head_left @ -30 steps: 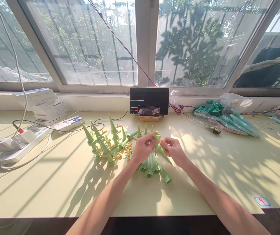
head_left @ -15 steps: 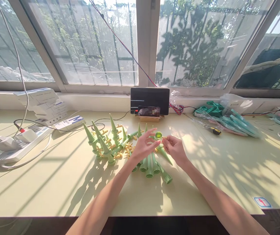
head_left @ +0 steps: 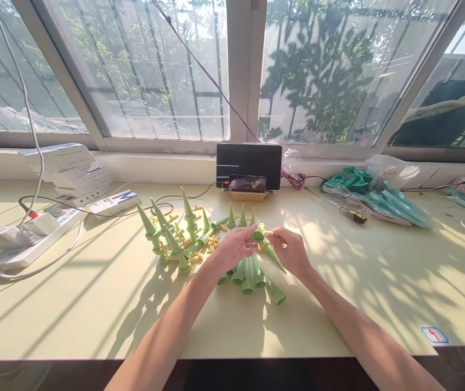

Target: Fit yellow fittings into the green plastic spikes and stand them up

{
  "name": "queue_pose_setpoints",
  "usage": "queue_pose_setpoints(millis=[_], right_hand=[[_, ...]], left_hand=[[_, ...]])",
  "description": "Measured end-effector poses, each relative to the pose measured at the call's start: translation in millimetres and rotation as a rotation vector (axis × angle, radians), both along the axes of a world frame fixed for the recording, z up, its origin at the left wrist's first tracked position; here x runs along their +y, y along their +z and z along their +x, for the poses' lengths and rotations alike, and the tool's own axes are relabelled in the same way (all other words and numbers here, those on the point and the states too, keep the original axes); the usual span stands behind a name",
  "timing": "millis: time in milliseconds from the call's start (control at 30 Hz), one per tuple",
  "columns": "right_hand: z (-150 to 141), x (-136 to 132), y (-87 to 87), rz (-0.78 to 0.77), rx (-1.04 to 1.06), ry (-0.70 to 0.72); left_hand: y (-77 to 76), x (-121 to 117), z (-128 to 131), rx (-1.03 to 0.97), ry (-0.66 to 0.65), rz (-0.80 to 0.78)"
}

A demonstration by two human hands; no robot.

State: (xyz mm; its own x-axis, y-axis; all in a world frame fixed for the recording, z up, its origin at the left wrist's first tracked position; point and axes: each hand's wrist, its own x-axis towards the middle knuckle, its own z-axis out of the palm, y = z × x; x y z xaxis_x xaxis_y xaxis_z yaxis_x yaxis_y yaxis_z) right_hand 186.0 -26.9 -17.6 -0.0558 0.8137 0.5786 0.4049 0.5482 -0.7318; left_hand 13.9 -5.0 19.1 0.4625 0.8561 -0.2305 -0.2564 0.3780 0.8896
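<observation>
My left hand [head_left: 238, 247] is closed around a green plant watering spike [head_left: 259, 233], its round collar showing past my fingertips. My right hand [head_left: 291, 250] pinches a small yellow valve [head_left: 270, 232] against the side of that collar; whether it is seated cannot be seen. Below my hands several loose green spikes [head_left: 247, 288] lie fanned out, hollow ends toward me. One more spike [head_left: 273, 255] lies under my right hand, pointing right. To the left, several spikes [head_left: 175, 250] stand upright with yellow valves on their sides, and loose yellow valves [head_left: 211, 244] lie among them.
A black tablet [head_left: 248, 163] with a phone [head_left: 247, 184] before it stands by the window. White boxes [head_left: 69, 174] and a power strip [head_left: 59, 225] with cables sit at left. Plastic bags [head_left: 390, 201] and a yellow-black tool [head_left: 357, 217] lie at right.
My left hand's fingers have closed around the spike's collar. The collar has tilted from facing me and shifted slightly left and down, while my right hand keeps its pinch on the valve.
</observation>
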Motion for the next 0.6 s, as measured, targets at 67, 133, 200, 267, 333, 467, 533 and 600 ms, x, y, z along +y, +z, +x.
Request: queue_pose_setpoints(millis=[67, 133, 200, 267, 333, 467, 533, 600], right_hand=[[0.3, 0.4, 0.9, -0.02, 0.02, 0.008], [0.9, 1.0, 1.4, -0.041, 0.036, 0.009], [2.0, 2.1, 0.8, -0.066, 0.037, 0.008], [3.4, 3.4, -0.4, -0.096, 0.027, 0.007], [4.6, 4.3, -1.3, -0.123, 0.025, 0.007], [5.6, 4.9, -1.0, -0.158, 0.06, 0.01], [5.4, 5.0, -0.5, -0.172, 0.069, 0.02], [4.8, 5.2, -0.1, -0.186, 0.087, 0.033]], left_hand=[[-0.2, -0.5, -1.5, -0.02, -0.023, 0.042], [-2.1, 0.3, -2.9, -0.015, -0.041, 0.09], [-4.9, 1.6, -4.2, 0.01, -0.056, 0.165], [-8.1, 3.1, -5.3, 0.064, -0.052, 0.266], [-11.7, 4.8, -6.2, 0.146, -0.019, 0.367], [-18.6, 8.6, -5.8, 0.304, 0.084, 0.527], [-19.8, 9.4, -4.0, 0.328, 0.131, 0.599], [-19.4, 9.1, -1.9, 0.341, 0.19, 0.695]])
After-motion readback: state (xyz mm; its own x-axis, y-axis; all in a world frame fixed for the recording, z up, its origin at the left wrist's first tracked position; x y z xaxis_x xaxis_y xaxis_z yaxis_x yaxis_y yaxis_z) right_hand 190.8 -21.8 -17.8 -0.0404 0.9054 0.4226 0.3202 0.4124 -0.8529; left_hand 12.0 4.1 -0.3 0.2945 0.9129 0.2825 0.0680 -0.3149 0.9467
